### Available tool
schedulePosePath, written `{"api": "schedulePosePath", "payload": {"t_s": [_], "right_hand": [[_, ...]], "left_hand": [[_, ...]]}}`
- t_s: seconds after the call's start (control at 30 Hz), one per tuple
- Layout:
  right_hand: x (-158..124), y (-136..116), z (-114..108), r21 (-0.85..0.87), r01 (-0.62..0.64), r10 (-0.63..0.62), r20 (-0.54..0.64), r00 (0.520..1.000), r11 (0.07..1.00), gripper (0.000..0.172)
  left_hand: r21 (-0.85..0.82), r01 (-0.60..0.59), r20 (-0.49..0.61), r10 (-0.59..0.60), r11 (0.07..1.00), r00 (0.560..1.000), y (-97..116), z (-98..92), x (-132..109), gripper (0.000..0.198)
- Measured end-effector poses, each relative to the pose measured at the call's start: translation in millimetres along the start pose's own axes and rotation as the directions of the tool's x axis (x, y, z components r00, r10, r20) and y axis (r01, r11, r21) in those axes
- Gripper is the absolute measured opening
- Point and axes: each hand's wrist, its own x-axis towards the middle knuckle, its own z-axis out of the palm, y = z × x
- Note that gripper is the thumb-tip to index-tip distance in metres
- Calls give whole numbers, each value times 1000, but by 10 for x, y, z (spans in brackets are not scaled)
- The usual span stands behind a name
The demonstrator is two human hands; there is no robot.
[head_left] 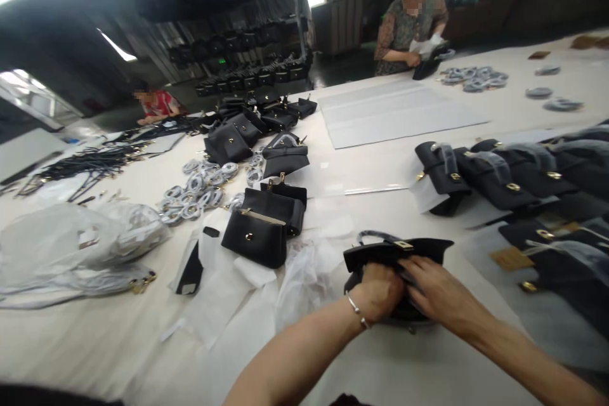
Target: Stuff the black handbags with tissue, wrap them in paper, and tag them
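Your left hand [382, 292] is sunk into the open black bag [383, 252], which sits on the table [147, 330] before you, between crumpled plastic [309, 279] and the row of bags [442, 171]; its fingers are hidden, so I can't tell its grip. Your right hand [440, 285] is at the bag's mouth, whether pinching or merely resting is unclear. You seem to be working inside; the next move probably calls for a well-spread mouth.

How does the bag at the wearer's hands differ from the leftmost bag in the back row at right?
The handled bag gapes open; the row bag looks closed. The left hand and right hand touch the handled bag, not the row bag. Both are black.
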Motion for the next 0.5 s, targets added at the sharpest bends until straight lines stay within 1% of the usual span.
{"api": "schedulePosePath", "payload": {"t_s": [0.03, 0.07, 0.1, 0.13, 0.17, 0.23, 0.27, 0.33, 0.4, 0.5], "right_hand": [[-54, 58, 56, 2, 73, -72, -112, 991, 997, 37], [-99, 115, 131, -1, 134, -132, -186, 974, 991, 36], [-130, 162, 222, -9, 178, -175, -223, 959, 984, 31], [-145, 197, 318, -18, 194, -193, -207, 959, 981, 25], [-146, 218, 413, -26, 186, -188, -164, 968, 982, 20], [-121, 235, 565, -51, 126, -129, -65, 989, 991, 25], [-105, 243, 615, -64, 100, -103, -38, 994, 993, 29], [-79, 271, 663, -88, 101, -105, -37, 994, 991, 33], [-67, 317, 672, -114, 140, -147, -60, 987, 984, 32], [-35, 361, 677, -131, 175, -180, -27, 983, 976, 31]], "left_hand": [[-13, 25, -16, -25, 1000, 1000, -10, 4, 10, 28], [-43, 38, -21, -39, 998, 999, -23, 20, 19, 28], [-71, 37, 0, -37, 997, 999, -37, 47, 32, 28], [-99, 29, 51, -24, 995, 998, -49, 83, 51, 28], [-124, 17, 122, -2, 992, 993, -58, 126, 78, 27], [-143, -1, 258, 38, 990, 965, -69, 214, 147, 21], [-144, -4, 287, 46, 990, 957, -74, 252, 182, 19], [-148, -10, 267, 50, 989, 962, -88, 308, 234, 18], [-145, -8, 228, 41, 989, 973, -108, 350, 254, 18], [-142, -11, 217, 42, 990, 975, -133, 409, 251, 19]]}}
